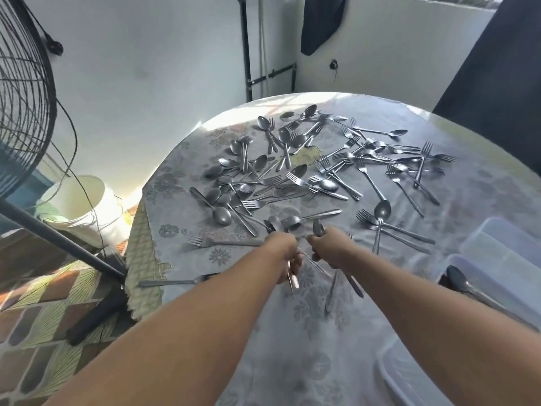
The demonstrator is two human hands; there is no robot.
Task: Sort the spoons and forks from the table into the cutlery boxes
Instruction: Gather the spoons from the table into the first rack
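Sunlit white walls and a standing fan [23, 92] frame your round counter [292, 361], draped in a floral cloth. Working from the left, two forks lie alone near the edge: one fork [222, 243] just beside your left hand [285, 253], another [178, 282] nearer you. That hand's fingers are clenched around a small bundle of cutlery handles, probably so you can carry several at once. Your right hand [328, 247] grasps a spoon [318, 228] bowl-up, with more handles trailing below it. Beyond both hands the main scatter of spoons and forks [322, 171] awaits sorting, all mixed together. At the far right sit the clear cutlery boxes [497, 259], within easy reach; one spoon [459, 281] already rests there.
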